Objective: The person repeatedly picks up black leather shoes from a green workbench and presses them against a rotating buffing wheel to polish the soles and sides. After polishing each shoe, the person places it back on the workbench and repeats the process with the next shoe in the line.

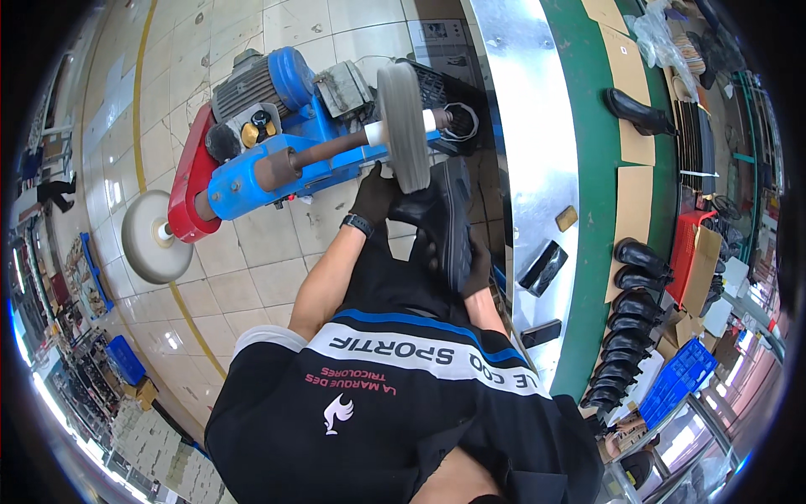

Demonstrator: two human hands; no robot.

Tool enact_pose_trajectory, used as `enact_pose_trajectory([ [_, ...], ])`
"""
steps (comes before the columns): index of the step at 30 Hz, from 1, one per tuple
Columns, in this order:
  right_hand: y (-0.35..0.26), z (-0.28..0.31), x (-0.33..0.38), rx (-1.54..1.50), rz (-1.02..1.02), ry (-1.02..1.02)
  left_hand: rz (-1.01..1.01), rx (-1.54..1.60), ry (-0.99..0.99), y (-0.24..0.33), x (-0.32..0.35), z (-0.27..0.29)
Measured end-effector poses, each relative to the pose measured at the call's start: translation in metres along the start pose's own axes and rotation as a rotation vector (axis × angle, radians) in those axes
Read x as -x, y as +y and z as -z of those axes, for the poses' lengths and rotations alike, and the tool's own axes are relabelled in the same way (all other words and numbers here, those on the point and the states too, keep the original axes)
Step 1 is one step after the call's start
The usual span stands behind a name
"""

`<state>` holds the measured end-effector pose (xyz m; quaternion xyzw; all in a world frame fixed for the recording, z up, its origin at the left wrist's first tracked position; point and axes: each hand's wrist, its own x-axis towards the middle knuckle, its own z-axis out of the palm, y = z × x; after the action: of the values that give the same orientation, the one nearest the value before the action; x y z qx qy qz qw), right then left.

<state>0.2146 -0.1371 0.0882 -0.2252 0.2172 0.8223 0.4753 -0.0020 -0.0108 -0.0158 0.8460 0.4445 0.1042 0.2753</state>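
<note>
A black boot (454, 214) is held just below and beside the grey buffing wheel (405, 126), its thick sole turned to the right. The rim of the wheel meets or nearly meets the boot's upper; I cannot tell which. My left hand (374, 196), in a dark glove, is closed at the boot's left side, its fingers partly hidden. My right hand (478, 264), also gloved, wraps the near end of the boot from the right. The wheel sits on the shaft of a blue grinding machine (239, 186) with a red belt guard (191, 172).
A second, pale wheel (153, 237) is at the machine's left end. To my right runs a metal-topped ledge (537, 109) with a black object (543, 268), a phone-like slab (541, 333) and a tan block (567, 219). Beyond, a green bench (579, 50) holds several black boots (625, 336).
</note>
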Motion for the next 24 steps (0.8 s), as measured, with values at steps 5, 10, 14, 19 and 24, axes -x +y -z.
enact_pose_trajectory([
  [5,-0.002,0.005,0.010,-0.026,-0.061,-0.028,-0.087,0.037,0.010,-0.006,0.018,0.006],
  [10,0.009,-0.023,0.062,0.231,-0.025,0.030,-0.044,0.463,-0.091,0.044,0.030,0.044],
  [14,0.001,-0.014,0.064,0.365,0.005,0.010,-0.161,0.109,-0.015,0.048,0.018,0.050],
  [19,0.008,-0.038,0.049,0.320,0.028,0.062,-0.228,0.087,0.148,0.031,0.016,0.048],
  [24,0.024,-0.033,0.029,0.115,-0.098,0.127,0.110,0.783,-0.018,-0.025,0.074,-0.007],
])
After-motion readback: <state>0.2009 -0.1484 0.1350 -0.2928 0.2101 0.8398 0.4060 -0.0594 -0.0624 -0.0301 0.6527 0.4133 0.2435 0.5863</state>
